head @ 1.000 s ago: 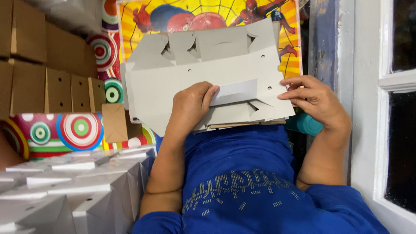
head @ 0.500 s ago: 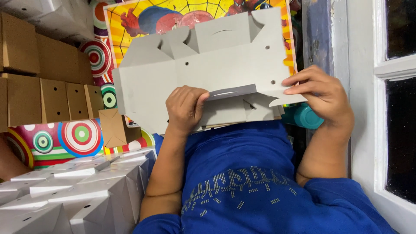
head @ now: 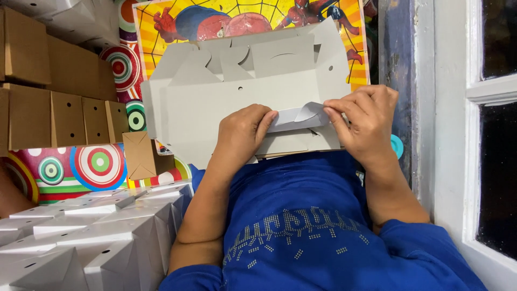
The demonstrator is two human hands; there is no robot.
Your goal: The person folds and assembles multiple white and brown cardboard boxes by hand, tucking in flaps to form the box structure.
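Single head-worn view, looking steeply down, close over the lap and the flat grey carton blank [head: 242, 91].

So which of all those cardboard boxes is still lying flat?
The grey die-cut box blank under both hands; the white boxes and brown boxes stand folded.

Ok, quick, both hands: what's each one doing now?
Left hand: fingers curled, pressing the grey cardboard box blank.
Right hand: pinching the blank's folded flap.

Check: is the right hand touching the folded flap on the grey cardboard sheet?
Touching. The head view shows the right hand pinching the curled flap of the grey cardboard sheet between thumb and fingers, with no gap.
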